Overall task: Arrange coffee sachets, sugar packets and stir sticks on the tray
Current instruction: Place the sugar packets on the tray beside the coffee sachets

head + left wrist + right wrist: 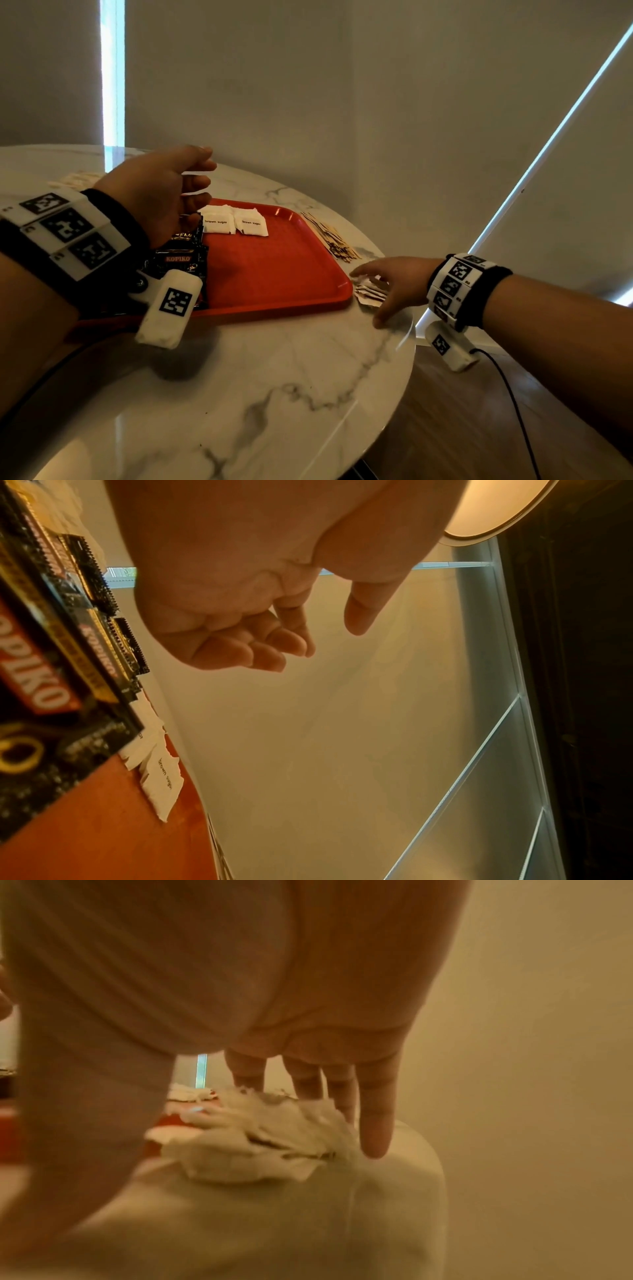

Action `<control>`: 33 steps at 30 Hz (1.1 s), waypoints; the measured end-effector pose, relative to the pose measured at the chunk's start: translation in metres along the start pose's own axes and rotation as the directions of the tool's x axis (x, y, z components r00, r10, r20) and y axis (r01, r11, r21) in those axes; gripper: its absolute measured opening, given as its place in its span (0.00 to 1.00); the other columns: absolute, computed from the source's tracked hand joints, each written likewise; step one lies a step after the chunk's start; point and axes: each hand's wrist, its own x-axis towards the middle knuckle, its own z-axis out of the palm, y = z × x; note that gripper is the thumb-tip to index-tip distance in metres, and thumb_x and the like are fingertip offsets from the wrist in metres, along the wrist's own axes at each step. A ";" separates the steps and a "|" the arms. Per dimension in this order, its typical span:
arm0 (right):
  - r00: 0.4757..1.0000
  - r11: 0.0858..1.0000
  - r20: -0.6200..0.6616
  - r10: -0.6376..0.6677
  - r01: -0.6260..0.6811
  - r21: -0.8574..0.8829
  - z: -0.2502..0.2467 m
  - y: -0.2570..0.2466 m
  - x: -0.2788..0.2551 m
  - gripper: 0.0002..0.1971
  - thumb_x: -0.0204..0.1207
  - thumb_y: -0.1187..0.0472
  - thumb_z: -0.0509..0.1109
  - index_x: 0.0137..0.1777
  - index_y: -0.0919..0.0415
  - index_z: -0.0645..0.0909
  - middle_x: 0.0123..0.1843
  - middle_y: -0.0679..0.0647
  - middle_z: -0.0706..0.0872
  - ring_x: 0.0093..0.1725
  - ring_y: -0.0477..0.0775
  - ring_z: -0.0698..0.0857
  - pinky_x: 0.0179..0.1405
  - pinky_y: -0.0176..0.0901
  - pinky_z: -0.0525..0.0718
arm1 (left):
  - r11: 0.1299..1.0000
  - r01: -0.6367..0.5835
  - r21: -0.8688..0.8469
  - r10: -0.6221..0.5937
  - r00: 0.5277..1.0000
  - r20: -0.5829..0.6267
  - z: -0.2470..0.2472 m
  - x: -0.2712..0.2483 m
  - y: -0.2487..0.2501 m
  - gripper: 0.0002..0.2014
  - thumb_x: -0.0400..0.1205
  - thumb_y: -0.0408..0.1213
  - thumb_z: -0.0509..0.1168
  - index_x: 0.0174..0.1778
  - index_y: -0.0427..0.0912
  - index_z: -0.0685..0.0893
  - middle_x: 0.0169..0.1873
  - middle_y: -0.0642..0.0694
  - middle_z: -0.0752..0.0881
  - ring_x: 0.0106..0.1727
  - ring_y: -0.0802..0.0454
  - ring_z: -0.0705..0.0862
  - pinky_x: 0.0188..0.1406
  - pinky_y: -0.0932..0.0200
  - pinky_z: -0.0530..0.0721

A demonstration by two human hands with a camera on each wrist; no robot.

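Surface [239, 394]: round, marble-patterned; it carries everything listed below.

Tray [274, 274]: red, lying near the far right edge of the surface, with bare floor over most of its right half.

My left hand [161, 192]: raised above the tray's left end, fingers [274, 642] loosely curled and released, holding nothing.

My right hand [394, 287]: reaching down at the right edge of the surface, just off the tray's near right corner. Its fingers [375, 1123] are extended over a heap of packets and seem to touch it; I have no grip yet.

Coffee sachets [181, 260]: black, overlapping one another, at the tray's left end, partly hidden under my left wrist.

Stir sticks [329, 236]: a loose bundle on the surface along the tray's far right edge, off the tray.

Sugar packets [234, 222]: two white ones marked brown sugar, side by side at the tray's far edge, just beside the sachets.

Loose packets [368, 291]: a small, untidy pale heap on the surface, touching the tray's near right corner. The wrist view is blurred and I cannot read any print.

Step in hand, by my judgement: fetching more packets for the sugar row. The next move calls for a light pinch on the top packets only, so the heap does not scatter off the edge, then a carry across to the two already laid. The sticks are not yet on the tray.
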 end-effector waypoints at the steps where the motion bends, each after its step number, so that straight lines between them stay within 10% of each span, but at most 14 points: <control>1: 1.000 1.000 0.006 -0.013 0.013 -0.013 0.002 -0.002 0.002 0.47 0.63 0.41 0.86 0.82 0.36 0.68 0.79 0.43 0.74 0.76 0.48 0.74 0.71 0.41 0.72 | 1.000 -0.001 0.003 0.001 1.000 0.000 0.000 0.000 -0.001 0.12 0.85 0.55 0.64 0.53 0.52 0.84 0.47 0.51 0.78 0.48 0.51 0.78 0.42 0.54 0.74; 9: 0.991 0.980 -0.068 -0.114 0.101 -0.170 0.004 -0.010 -0.001 0.20 0.76 0.53 0.74 0.68 0.44 0.83 0.59 0.45 0.88 0.57 0.50 0.85 0.55 0.41 0.82 | 1.000 0.011 -0.010 -0.011 1.000 0.016 0.000 -0.001 0.000 0.13 0.84 0.56 0.64 0.51 0.52 0.84 0.43 0.51 0.78 0.45 0.52 0.78 0.39 0.55 0.73; 14: 0.989 0.984 -0.145 0.012 0.014 0.180 -0.004 0.005 0.000 0.18 0.74 0.59 0.75 0.63 0.44 0.86 0.55 0.48 0.89 0.52 0.50 0.89 0.54 0.49 0.90 | 0.999 0.033 -0.021 -0.032 0.999 0.041 0.000 -0.004 0.002 0.16 0.84 0.59 0.62 0.54 0.50 0.84 0.43 0.50 0.79 0.46 0.51 0.78 0.38 0.54 0.74; 19: 0.991 0.416 -0.120 0.063 0.083 0.906 -0.017 0.003 -0.012 0.17 0.80 0.80 0.62 0.61 0.64 0.84 0.52 0.65 0.91 0.46 0.61 0.93 0.38 0.55 0.92 | 0.997 0.079 -0.022 -0.077 0.994 0.076 0.002 -0.007 0.003 0.18 0.85 0.58 0.61 0.57 0.49 0.83 0.42 0.49 0.79 0.44 0.51 0.78 0.37 0.54 0.72; 28: 0.962 -0.123 -0.250 -0.104 0.237 0.964 -0.045 -0.092 -0.008 0.13 0.85 0.72 0.58 0.66 0.67 0.77 0.48 0.67 0.90 0.40 0.62 0.92 0.29 0.46 0.90 | 0.988 0.145 0.047 -0.152 0.948 0.280 0.022 -0.023 -0.006 0.26 0.67 0.48 0.78 0.59 0.47 0.85 0.53 0.42 0.84 0.49 0.46 0.85 0.44 0.50 0.80; 33: 0.925 -0.265 -0.286 -0.251 0.219 0.939 -0.045 -0.142 0.003 0.13 0.86 0.69 0.56 0.66 0.67 0.77 0.47 0.66 0.89 0.37 0.58 0.92 0.29 0.42 0.90 | 0.977 0.124 0.175 -0.163 0.960 0.227 0.028 -0.027 -0.009 0.16 0.82 0.42 0.71 0.66 0.44 0.83 0.60 0.39 0.87 0.54 0.44 0.81 0.50 0.47 0.78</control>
